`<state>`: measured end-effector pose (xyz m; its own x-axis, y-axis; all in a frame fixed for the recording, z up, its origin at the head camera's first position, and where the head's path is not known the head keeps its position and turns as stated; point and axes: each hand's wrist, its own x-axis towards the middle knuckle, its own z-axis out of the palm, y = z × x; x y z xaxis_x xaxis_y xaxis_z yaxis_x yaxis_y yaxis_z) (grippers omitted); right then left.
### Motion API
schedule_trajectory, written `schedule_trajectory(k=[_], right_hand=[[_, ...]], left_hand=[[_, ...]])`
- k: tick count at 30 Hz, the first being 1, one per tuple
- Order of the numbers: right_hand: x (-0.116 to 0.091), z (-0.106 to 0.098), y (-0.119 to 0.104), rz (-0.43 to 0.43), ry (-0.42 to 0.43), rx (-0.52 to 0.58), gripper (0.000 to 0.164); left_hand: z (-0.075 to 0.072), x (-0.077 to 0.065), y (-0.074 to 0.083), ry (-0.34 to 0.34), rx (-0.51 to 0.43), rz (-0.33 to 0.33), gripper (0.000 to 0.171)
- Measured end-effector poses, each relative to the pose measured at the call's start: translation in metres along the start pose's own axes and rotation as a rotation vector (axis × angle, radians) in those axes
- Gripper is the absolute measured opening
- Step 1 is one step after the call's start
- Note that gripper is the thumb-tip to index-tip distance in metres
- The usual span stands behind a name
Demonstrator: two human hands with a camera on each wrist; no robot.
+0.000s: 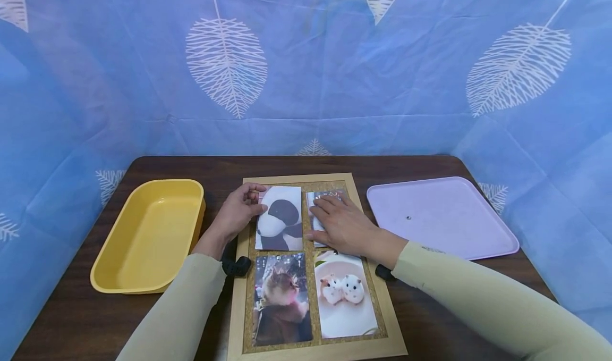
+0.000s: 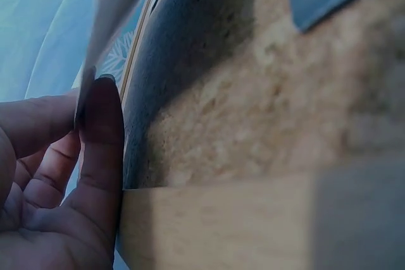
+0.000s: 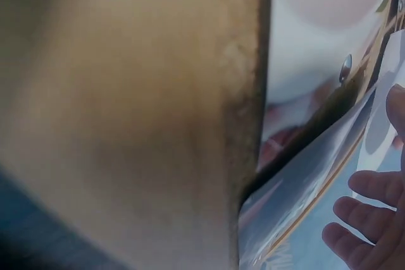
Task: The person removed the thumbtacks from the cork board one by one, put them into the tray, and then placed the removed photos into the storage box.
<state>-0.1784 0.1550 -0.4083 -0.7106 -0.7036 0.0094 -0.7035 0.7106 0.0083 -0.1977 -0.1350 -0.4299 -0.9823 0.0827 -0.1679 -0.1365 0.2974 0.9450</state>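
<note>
My left hand [image 1: 236, 212] pinches the left edge of a panda photo [image 1: 282, 225] between thumb and finger, over the upper left of a wood-framed cork board [image 1: 236, 324]. In the left wrist view that photo's edge [image 2: 104, 26] stands tilted up off the cork. My right hand [image 1: 341, 220] lies with extended fingers over the upper right photo [image 1: 316, 224], covering much of it. Below are a squirrel-like animal photo [image 1: 282, 297] and a photo of two white hamsters [image 1: 346, 297], with a shiny tack [image 3: 345, 67] at the latter's top.
A deep yellow tray [image 1: 148, 233] stands left of the board. To the right lies a flat lilac tray [image 1: 440, 207] with a small metallic tack [image 1: 408, 218] on it. Behind the dark wooden table [image 1: 306, 164] hangs a blue leaf-patterned cloth [image 1: 334, 74].
</note>
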Motion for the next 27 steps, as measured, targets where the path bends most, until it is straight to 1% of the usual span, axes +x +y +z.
schedule_trajectory(k=[5,9,13,18,27], right_hand=[[-0.013,-0.002,0.005,0.020,0.019,0.005,0.071],[-0.024,-0.003,0.010,0.047,0.039,0.008,0.069],[-0.034,-0.002,0.016,0.064,0.054,0.002,0.068],[-0.047,-0.001,0.021,0.083,0.060,-0.018,0.069],[-0.065,0.007,0.027,0.065,0.097,-0.024,0.069]], left_hand=[[-0.001,-0.001,0.000,-0.010,-0.057,0.000,0.043],[-0.002,-0.004,0.002,-0.016,-0.088,0.003,0.039],[-0.004,-0.007,0.005,-0.023,-0.088,0.009,0.034],[-0.005,-0.007,0.007,-0.040,-0.095,0.026,0.035],[-0.010,-0.009,0.012,-0.048,-0.104,0.043,0.036]])
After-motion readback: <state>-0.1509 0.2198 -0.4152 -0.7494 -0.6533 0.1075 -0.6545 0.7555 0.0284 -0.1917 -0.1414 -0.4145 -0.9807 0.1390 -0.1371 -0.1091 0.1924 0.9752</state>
